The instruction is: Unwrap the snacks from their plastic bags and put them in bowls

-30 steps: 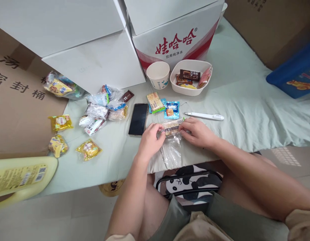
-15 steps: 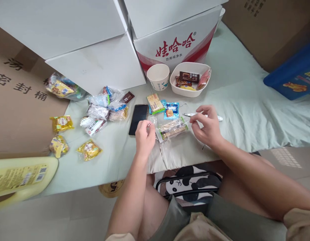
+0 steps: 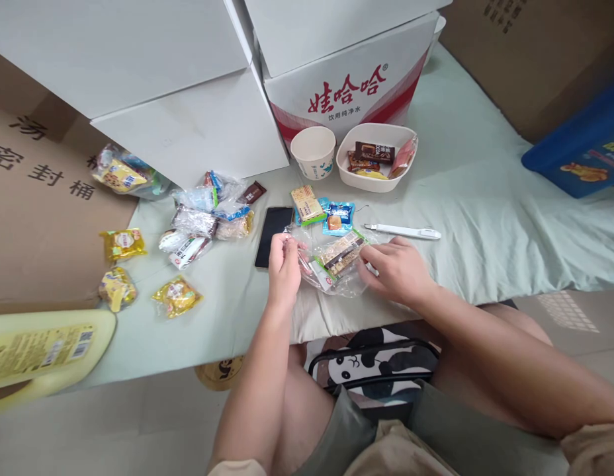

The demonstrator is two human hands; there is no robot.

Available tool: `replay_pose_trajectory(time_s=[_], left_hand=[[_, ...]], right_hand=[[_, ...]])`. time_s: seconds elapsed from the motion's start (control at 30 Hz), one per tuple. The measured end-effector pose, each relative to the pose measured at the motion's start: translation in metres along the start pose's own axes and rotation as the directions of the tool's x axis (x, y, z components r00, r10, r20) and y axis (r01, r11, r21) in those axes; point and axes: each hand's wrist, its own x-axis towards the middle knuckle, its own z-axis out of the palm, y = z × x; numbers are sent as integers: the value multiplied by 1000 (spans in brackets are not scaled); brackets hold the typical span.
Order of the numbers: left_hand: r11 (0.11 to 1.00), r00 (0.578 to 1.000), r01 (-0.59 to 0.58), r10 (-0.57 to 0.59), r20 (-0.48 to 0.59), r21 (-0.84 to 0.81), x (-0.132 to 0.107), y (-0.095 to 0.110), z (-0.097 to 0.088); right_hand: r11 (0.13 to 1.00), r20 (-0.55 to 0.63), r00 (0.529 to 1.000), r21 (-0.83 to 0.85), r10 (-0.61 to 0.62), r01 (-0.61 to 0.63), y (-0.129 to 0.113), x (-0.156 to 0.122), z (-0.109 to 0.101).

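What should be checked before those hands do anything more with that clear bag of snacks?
1. Left hand pinches the clear bag at its edge: ok.
2. Right hand lies on the bag's other end; firm grip: cannot tell.
3. Snack bars appear to be inside the bag: ok.
4. Bag's mouth open or sealed: cannot tell.
5. Phone lies right beside the left hand, likely to get bumped: not ok.
6. White pen lies apart from the right hand: ok.
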Motion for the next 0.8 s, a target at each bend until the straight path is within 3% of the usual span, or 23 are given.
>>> replay_pose_trajectory(time_s=[0.07,0.2,0.4,0.47,0.57,0.67,0.8], left_hand=[[976,999,45,-38,36,-214,-1,6,3],[828,987,150,-94,130,-540,-6,20,7],[607,965,261,-180,190,-751,-8,29,9],[568,960,272,-216,178,-777,-6,29,9],[541,956,278,-235,175,-794,-4,27,8],[535,957,276,-234,174,-798,-4,25,8],[521,955,277,-242,171,-807,-3,25,8]], right_hand=[[998,-71,996,15,-53,54,-2,1,-1],[982,-164,973,72,-162,176,-10,4,-3],[961,-265,940,116,-215,253,-13,7,-8],[963,-221,957,154,-186,222,-10,5,-9],[973,-68,995,214,-73,86,-7,2,-5],[977,58,998,211,20,-32,-5,1,0],[958,103,987,273,-123,91,0,3,3]])
